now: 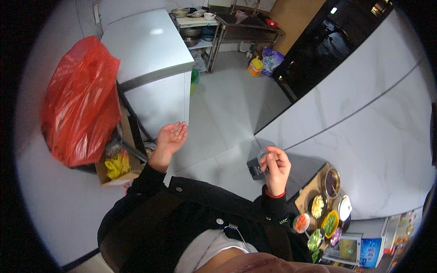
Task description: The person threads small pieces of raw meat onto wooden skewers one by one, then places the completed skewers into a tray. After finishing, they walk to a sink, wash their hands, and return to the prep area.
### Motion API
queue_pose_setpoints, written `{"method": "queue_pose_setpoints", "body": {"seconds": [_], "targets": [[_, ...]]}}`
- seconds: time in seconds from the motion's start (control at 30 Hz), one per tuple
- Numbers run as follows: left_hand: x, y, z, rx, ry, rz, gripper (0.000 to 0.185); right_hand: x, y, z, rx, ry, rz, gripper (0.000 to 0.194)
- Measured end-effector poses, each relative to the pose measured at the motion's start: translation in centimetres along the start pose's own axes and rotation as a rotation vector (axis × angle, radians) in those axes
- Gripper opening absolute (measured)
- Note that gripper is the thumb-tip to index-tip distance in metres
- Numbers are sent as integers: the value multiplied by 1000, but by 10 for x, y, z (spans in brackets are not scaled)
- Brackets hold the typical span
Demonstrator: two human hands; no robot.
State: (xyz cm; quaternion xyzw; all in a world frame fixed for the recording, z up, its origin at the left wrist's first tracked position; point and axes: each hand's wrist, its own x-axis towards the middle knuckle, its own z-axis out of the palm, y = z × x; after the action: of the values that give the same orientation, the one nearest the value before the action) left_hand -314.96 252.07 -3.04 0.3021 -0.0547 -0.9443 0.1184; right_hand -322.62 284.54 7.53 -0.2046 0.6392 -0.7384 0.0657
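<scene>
My left hand [173, 138] is held out palm up with its fingers slightly spread and nothing in it. It is nearest to the front of a white chest-like cabinet [155, 105]. On the other side, my right hand [278, 167] has curled fingers, with the thumb near the index finger; whether anything small is between them cannot be made out. A red band [275, 195] circles that wrist. Behind the right hand, a dark box [255, 169] with a clear plastic item by its top is partly covered by the fingers.
A red plastic bag [82, 105] hangs at left above a cardboard box [102, 174] holding yellow items. Bowls of chopped vegetables [329, 223] stand at lower right beside a marbled wall [341, 112]. Ahead are a steel sink [235, 22], a shelf rack [198, 23] and a yellow jug [255, 67].
</scene>
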Motion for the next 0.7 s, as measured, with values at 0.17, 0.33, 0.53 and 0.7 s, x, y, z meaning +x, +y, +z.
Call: {"method": "queue_pose_setpoints", "body": {"seconds": [0.17,0.33,0.53,0.7], "targets": [[96,3,98,135,14,22,22,121,23,-17,-3,82,7,19],[213,-2,167,35,-11,132,21,260,59,-67,-32,149,32,17],[356,15,274,-116,23,168,22,453,104,-101,90,132,76,13],[439,50,338,-133,13,246,28,619,135,-100,106,42,96,14]]}}
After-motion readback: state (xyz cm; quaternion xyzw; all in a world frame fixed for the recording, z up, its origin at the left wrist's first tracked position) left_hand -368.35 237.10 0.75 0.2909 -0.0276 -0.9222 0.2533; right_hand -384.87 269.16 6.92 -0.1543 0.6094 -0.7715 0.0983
